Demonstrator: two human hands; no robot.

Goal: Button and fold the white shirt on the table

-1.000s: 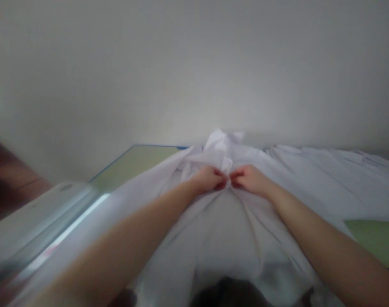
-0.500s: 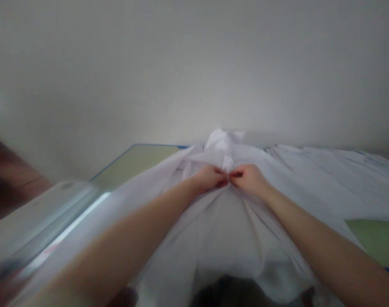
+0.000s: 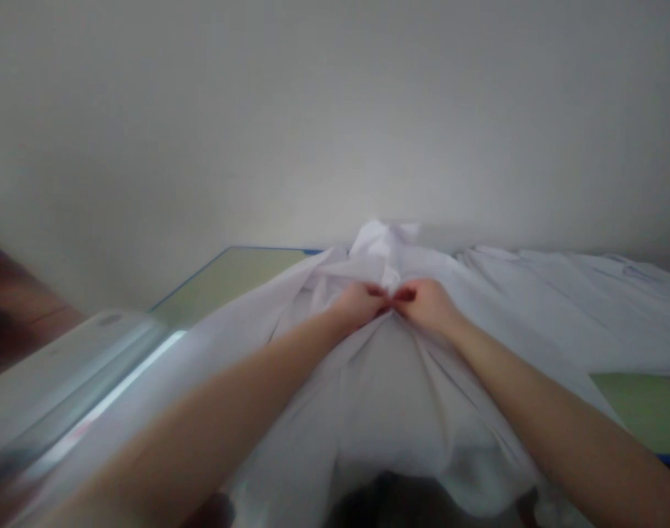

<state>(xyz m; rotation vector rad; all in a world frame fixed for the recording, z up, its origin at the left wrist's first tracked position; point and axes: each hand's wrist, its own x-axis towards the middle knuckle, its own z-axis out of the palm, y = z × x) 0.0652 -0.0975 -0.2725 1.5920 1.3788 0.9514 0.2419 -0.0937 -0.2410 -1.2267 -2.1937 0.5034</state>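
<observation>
White cloth (image 3: pixel 401 396) lies draped over a table and runs from under both hands down toward the person's body, pulled into long creases that fan out from the spot where the two hands meet.

Far out to the left of the left hand, a pale grey object (image 3: pixel 64 367) shows only as a blur, too smeared to identify. Closer in, still left of that hand, a bare part of the green tabletop (image 3: pixel 230 279) with a thin blue edge shows beyond the cloth's border.

The left hand (image 3: pixel 359 304) is curled closed, knuckles up, its fingertips (image 3: pixel 379 292) tucked in and pinching a gather of the cloth. Red nails show at the tips. Just beyond the two hands, against the plain wall (image 3: pixel 335 110), the cloth rises in a crumpled peak (image 3: pixel 384 238).

The right hand (image 3: pixel 428 304) mirrors the left one: curled closed, pinching the same gather, its fingertips (image 3: pixel 405 295) touching those of the left hand, so that the two hands are pressed together at the tips with the fabric caught between them.

To the right of the right hand the cloth spreads out in low, flat folds along the wall. Nearer the person on that side, beside the right forearm, another bare patch of green tabletop (image 3: pixel 643 411) shows. Below the forearms, at the bottom edge, a dark shape (image 3: pixel 390 502) sits under the cloth's hem; what it is cannot be told.
</observation>
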